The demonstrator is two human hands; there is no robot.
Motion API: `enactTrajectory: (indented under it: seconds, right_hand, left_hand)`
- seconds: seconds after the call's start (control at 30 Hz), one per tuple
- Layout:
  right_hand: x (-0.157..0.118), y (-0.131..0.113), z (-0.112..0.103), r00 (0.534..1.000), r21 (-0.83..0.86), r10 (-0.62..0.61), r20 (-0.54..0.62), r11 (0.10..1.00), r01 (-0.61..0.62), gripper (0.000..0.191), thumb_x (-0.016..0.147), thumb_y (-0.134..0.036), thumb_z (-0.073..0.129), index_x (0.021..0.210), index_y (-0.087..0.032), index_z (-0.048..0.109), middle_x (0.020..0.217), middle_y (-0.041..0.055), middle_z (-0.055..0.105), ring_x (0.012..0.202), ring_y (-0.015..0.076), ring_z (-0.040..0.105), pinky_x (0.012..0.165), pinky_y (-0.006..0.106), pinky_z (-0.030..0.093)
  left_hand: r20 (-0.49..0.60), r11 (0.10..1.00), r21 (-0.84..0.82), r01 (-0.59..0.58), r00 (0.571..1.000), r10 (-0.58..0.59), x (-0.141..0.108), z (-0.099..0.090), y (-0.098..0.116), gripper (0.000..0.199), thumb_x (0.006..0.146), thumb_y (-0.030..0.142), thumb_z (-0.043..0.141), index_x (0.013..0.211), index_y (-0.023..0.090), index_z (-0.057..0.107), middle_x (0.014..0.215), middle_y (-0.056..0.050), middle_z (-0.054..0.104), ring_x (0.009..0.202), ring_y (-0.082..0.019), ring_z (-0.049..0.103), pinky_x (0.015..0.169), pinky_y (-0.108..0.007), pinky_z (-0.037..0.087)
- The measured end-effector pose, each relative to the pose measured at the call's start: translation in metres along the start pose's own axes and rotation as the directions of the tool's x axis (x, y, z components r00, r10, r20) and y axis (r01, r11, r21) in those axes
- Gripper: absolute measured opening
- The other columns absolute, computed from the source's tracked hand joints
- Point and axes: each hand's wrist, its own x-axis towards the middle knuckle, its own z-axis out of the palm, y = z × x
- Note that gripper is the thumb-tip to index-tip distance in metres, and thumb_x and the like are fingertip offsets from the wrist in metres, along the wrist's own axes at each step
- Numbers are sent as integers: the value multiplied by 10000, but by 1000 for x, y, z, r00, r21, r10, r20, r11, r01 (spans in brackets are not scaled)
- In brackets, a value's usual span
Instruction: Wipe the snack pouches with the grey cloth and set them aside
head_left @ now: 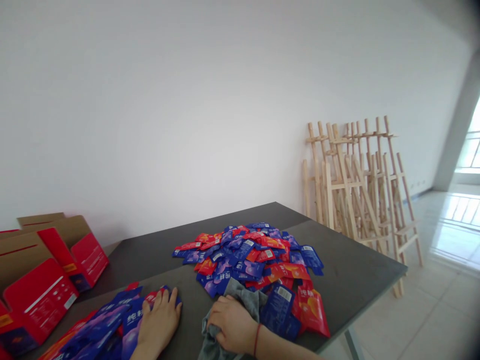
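Note:
My left hand (160, 320) lies flat with fingers spread, resting on the right edge of a pile of blue and red packets (101, 325) at the front left of the table. My right hand (233, 324), with a red string round its wrist, is closed on a crumpled grey cloth (250, 297) that lies on the tabletop. Just beyond the cloth is a larger heap of blue and red packets (240, 254). A few packets, among them a red one (313, 309), lie to the right of the cloth, close to my forearm.
Open red and blue cardboard boxes (41, 287) stand at the left end of the dark table (348, 260). Several wooden easels (356, 185) lean by the white wall (195, 110) beyond the table's right side. Pale floor tiles (431, 305) extend on the right.

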Motion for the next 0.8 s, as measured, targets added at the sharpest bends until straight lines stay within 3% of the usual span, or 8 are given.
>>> enactTrajectory:
  seconds: [0.17, 0.3, 0.4, 0.53, 0.67, 0.8]
  right_hand:
    - [0, -2, -2, 986, 4, 165, -38, 986, -164, 181, 773, -237, 573, 932, -184, 640, 975, 67, 634, 975, 242, 519, 873, 381, 375]
    - [1, -3, -6, 949, 5, 310, -60, 951, -310, 181, 759, -228, 581, 915, -162, 643, 991, 99, 623, 1003, 270, 513, 920, 424, 367]
    - [1, -4, -7, 948, 1, 312, -59, 950, -312, 190, 754, -226, 581, 921, -159, 642, 994, 102, 620, 1006, 271, 511, 925, 428, 364]
    - [2, -2, -6, 954, 0, 294, -63, 956, -295, 175, 746, -218, 572, 897, -158, 637, 985, 101, 621, 1002, 267, 511, 921, 423, 364]
    - [2, 1, -3, 960, 2, 275, -56, 961, -276, 178, 742, -224, 576, 900, -161, 629, 986, 95, 622, 993, 261, 509, 903, 414, 370]
    - [2, 3, -3, 958, 16, 281, -50, 960, -280, 175, 739, -215, 579, 900, -163, 626, 980, 92, 618, 1001, 257, 503, 911, 414, 361]
  left_hand:
    - [30, 994, -68, 84, 996, -82, 3, -3, -11, 531, 908, 254, 281, 1386, 93, 445, 1405, -241, 495, 1318, -370, 429, 1021, -599, 270]
    - [-45, 980, -190, 66, 996, -76, 11, -11, 3, 517, 843, 100, 298, 1302, 72, 535, 1362, -248, 534, 1281, -368, 470, 1058, -608, 207]
    - [-107, 946, -323, -30, 994, -5, 27, -19, 24, 464, 815, 67, 323, 1181, 64, 609, 1262, -217, 614, 1242, -296, 515, 1104, -492, 215]
    - [-126, 889, -454, -51, 992, -8, 58, -27, 54, 439, 872, 176, 325, 1238, 58, 535, 1269, -191, 605, 1185, -251, 558, 1006, -347, 371]
    - [-107, 818, -575, -3, 992, -71, 80, -32, 75, 446, 907, 342, 355, 1210, 62, 523, 1236, -219, 602, 1173, -310, 561, 943, -397, 423]
    - [-50, 731, -678, 82, 986, -158, 85, -34, 75, 411, 797, 271, 537, 1138, 42, 528, 1182, -269, 597, 1126, -345, 587, 906, -450, 449]
